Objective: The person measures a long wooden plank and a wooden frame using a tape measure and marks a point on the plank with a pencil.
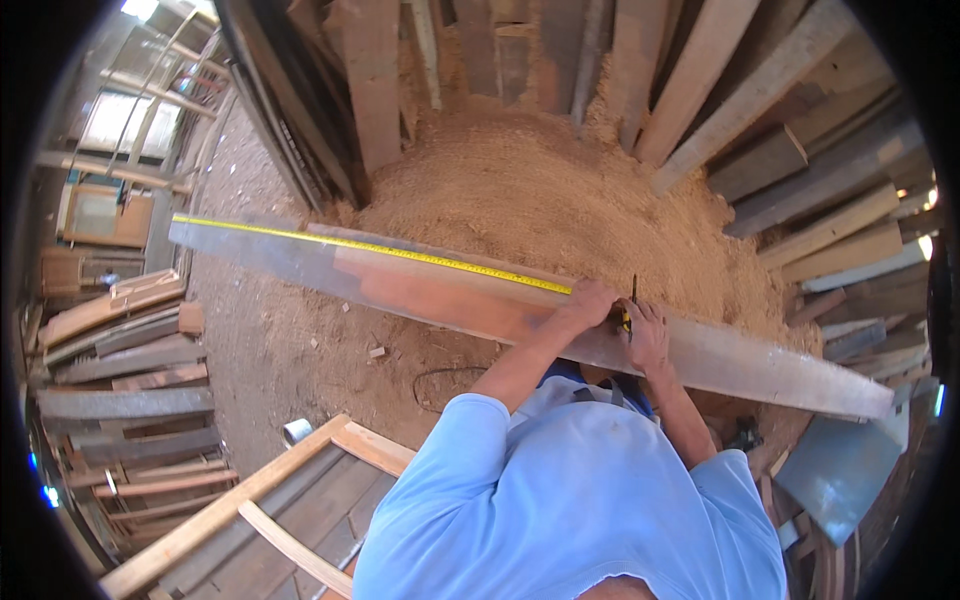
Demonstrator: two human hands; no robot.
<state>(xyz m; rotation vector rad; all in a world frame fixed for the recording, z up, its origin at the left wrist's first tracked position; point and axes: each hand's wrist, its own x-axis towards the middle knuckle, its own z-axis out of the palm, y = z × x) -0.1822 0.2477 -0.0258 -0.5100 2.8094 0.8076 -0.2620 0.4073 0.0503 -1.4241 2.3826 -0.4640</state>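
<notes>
A long grey-and-reddish wooden plank [420,290] lies slanted across the middle, over a floor of sawdust. A yellow tape measure blade [380,250] runs along its top edge from the far left end to my hands. My left hand [590,303] presses the tape down on the plank's top edge. My right hand [650,338] sits just to the right of it on the plank, gripping a thin dark pencil [634,288] that stands upright; a bit of yellow shows between the two hands. My light blue shirt fills the lower middle.
A big sawdust pile [560,190] rises behind the plank, with boards [700,80] leaning around it. Stacked planks [130,400] lie at the left. A pale wooden frame [230,500] lies at lower left beside a small metal can [297,431]. A grey sheet [840,470] sits at lower right.
</notes>
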